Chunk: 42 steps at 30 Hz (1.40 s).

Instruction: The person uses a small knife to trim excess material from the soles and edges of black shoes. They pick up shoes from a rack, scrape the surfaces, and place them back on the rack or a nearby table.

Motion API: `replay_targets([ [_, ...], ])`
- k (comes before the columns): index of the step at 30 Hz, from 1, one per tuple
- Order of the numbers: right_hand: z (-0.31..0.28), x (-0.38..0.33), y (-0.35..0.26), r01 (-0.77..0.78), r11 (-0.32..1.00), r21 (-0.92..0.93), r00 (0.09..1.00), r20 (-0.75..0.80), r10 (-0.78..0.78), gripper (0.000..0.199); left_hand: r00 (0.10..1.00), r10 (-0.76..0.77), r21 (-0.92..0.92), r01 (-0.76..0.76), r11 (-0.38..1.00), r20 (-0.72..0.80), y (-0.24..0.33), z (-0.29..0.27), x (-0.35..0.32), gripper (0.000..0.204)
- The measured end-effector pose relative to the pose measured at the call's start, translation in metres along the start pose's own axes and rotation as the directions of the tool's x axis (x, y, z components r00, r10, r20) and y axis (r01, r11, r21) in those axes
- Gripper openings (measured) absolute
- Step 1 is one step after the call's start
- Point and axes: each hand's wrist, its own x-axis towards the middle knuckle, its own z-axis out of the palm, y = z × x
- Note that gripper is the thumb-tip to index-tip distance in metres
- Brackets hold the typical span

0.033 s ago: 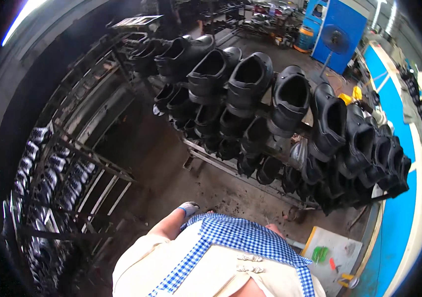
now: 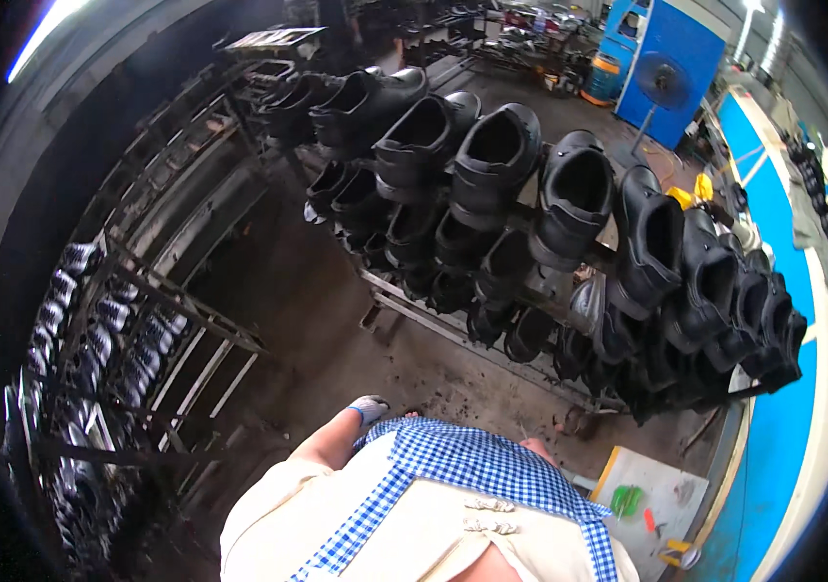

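Seen from the head camera, black work shoes [image 2: 491,160] are hung in rows along a metal rack [image 2: 433,325], filled from its far end to its near right corner; a gloved left hand [image 2: 367,407] is lowered beside a checked apron [image 2: 472,466], its grip undeterminable; the right hand is hidden; a reach towards the rack's near edge is judged necessary next.

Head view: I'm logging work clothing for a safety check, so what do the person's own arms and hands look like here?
Only the left arm shows clearly: it is bare below a short cream sleeve, and the left hand wears a light grey glove with a blue cuff. A blue-and-white checked apron covers the chest. Of the right arm only a small bare part shows past the apron; the right hand is hidden.
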Motion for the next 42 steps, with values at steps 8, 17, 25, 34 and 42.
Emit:
replay_targets([
  [8,-0.072,-0.017,-0.099,-0.184,0.971,0.151,0.981,0.090,0.172,0.021,0.978,-0.126,-0.343,0.062,0.937,-0.166,-0.010,0.006,-0.047,0.024],
  [17,-0.095,-0.011,-0.164,-0.342,0.923,0.176,0.921,0.256,0.293,0.035,0.938,-0.167,-0.508,-0.011,0.862,-0.303,-0.061,0.016,-0.070,0.021],
  [25,-0.081,0.008,-0.130,-0.082,0.993,0.089,0.973,0.223,0.060,0.027,0.865,-0.148,-0.561,-0.173,0.810,-0.480,-0.038,0.013,-0.101,0.013],
  [34,-0.111,-0.016,-0.209,0.038,0.922,0.386,0.989,0.119,-0.091,0.032,0.589,0.330,-0.335,-0.744,0.579,-0.738,0.181,-0.080,-0.175,0.031],
  [42,-0.169,-0.079,-0.313,0.309,0.750,0.584,0.916,0.029,-0.399,0.026,-0.154,0.749,0.401,-0.902,0.160,-0.644,0.397,-0.172,-0.259,0.053],
])
